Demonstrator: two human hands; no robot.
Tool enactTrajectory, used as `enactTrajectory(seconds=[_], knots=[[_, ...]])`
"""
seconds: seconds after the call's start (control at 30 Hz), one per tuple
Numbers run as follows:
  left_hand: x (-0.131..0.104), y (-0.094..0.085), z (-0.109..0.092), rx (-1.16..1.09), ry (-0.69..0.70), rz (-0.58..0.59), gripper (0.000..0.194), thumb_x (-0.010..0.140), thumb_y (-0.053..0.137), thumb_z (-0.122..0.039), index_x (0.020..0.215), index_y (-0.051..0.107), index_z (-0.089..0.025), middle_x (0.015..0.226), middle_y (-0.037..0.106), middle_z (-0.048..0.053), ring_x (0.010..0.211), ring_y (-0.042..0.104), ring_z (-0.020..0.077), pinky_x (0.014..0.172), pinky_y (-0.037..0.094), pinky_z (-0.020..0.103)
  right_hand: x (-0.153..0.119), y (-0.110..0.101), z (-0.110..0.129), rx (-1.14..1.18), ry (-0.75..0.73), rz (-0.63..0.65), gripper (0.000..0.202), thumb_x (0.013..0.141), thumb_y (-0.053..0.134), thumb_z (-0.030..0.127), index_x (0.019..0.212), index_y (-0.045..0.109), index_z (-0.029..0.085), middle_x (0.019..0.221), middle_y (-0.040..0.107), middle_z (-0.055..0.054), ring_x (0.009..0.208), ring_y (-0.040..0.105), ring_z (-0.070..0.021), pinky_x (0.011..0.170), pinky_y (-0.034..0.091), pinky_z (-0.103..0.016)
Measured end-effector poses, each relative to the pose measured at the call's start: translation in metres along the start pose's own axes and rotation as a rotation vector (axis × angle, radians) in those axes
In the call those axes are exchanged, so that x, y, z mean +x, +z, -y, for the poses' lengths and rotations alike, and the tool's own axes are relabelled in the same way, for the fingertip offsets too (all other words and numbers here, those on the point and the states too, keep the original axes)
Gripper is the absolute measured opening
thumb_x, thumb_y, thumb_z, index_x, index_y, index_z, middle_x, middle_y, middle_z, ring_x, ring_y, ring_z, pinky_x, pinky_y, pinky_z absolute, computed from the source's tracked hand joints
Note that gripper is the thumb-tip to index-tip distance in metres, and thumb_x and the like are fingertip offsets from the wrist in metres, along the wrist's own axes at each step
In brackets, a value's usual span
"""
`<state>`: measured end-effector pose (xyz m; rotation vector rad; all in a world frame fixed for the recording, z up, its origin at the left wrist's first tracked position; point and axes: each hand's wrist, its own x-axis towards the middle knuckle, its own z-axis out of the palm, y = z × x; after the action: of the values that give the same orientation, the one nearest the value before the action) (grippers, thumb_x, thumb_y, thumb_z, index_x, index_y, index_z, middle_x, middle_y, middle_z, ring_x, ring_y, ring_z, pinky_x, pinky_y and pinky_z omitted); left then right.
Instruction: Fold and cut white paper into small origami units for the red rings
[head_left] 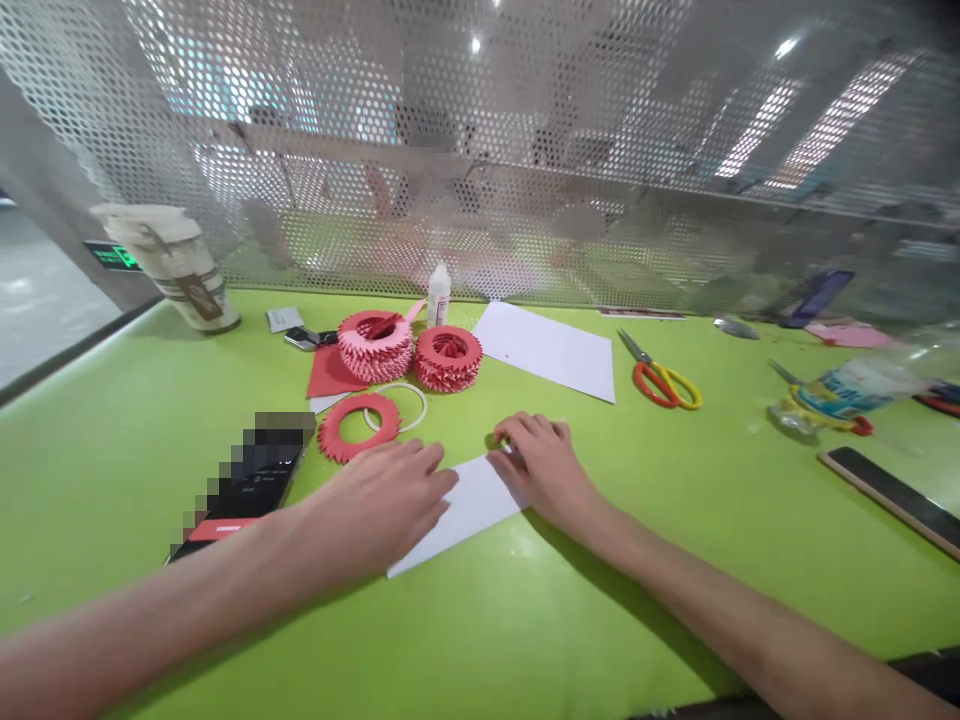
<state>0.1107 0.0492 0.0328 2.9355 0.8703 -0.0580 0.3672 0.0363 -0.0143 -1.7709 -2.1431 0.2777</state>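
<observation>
A white sheet of paper (pixel 469 505), apparently folded into a strip, lies slantwise on the green table in front of me. My left hand (pixel 397 495) rests over its left part, fingers curled and closed against the paper. At the right end my right hand (pixel 541 465) pinches the paper between thumb and bent fingers. Just beyond my left hand are a red toothed paper ring (pixel 330 440) and a thin white ring (pixel 423 400). Behind them sit two rings of pleated pink and red paper, a larger one (pixel 375 362) and a smaller one (pixel 448 374).
A white glue bottle (pixel 438 298) stands behind the pleated rings. Another white sheet (pixel 551 350) and red-yellow scissors (pixel 660 383) lie farther back. A phone (pixel 259 480) is at left, a paper cup (pixel 184 270) back left, a plastic bottle (pixel 847 392) and dark phone (pixel 900 500) at right.
</observation>
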Motion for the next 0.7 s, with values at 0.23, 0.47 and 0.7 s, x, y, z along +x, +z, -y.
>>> enactTrajectory(seconds=[0.23, 0.47, 0.7], knots=[[0.025, -0.006, 0.018, 0.135, 0.142, 0.048, 0.023, 0.105, 0.055, -0.016, 0.122, 0.07, -0.019, 0.095, 0.071, 0.005, 0.082, 0.064, 0.0215, 0.07, 0.043, 0.033, -0.001, 0.01, -0.001, -0.089, -0.033, -0.007, 0.005, 0.107, 0.06, 0.027, 0.103, 0.062, 0.023, 0.112, 0.073, -0.005, 0.103, 0.063, -0.0281, 0.094, 0.041, -0.049], [-0.007, -0.024, 0.016, 0.189, 0.15, 0.067, 0.029, 0.102, 0.055, -0.006, 0.121, 0.071, -0.02, 0.097, 0.074, 0.003, 0.089, 0.066, 0.0228, 0.08, 0.046, 0.033, -0.001, 0.009, -0.002, -0.06, -0.041, 0.011, 0.009, 0.108, 0.055, 0.029, 0.104, 0.06, 0.023, 0.115, 0.073, -0.007, 0.104, 0.062, -0.0301, 0.095, 0.04, -0.051], [-0.04, -0.014, 0.024, 0.15, 0.094, 0.048, 0.031, 0.105, 0.05, -0.009, 0.124, 0.072, -0.02, 0.1, 0.077, 0.003, 0.092, 0.069, 0.0221, 0.087, 0.047, 0.032, -0.001, 0.007, -0.002, -0.056, -0.046, 0.011, 0.013, 0.108, 0.052, 0.031, 0.102, 0.06, 0.024, 0.115, 0.074, -0.009, 0.105, 0.063, -0.0313, 0.095, 0.04, -0.051]])
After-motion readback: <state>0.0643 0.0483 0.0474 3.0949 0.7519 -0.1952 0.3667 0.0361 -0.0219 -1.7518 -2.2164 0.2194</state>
